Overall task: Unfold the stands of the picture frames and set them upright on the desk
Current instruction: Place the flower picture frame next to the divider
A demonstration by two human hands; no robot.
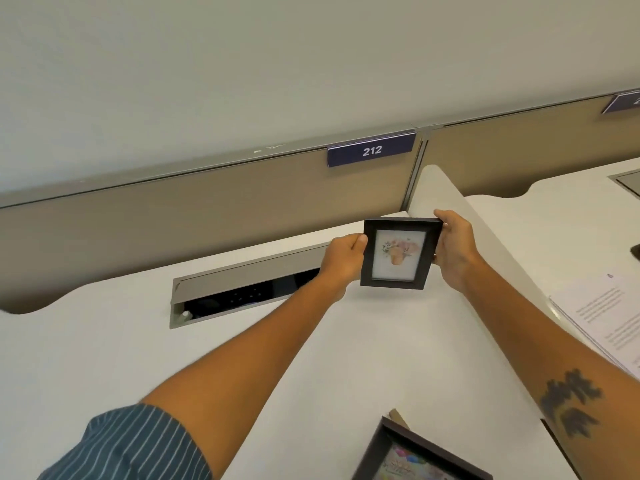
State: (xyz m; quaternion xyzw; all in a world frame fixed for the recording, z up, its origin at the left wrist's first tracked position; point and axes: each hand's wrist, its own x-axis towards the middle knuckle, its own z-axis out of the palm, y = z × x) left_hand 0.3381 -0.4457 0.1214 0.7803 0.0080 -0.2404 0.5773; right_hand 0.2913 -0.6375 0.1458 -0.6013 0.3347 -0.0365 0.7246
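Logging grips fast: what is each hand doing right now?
Left hand: grips the left edge of the small flower picture frame.
Right hand: grips the same frame's right edge and top corner.

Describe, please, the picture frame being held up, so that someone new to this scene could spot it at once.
Find the blue sign reading 212 on the beige partition; just below it, above the white desk, both hands grip a small dark frame, the left hand on one side and the right hand on the other. It shows a potted bouquet, unlike the second frame at the bottom edge, which nobody holds.
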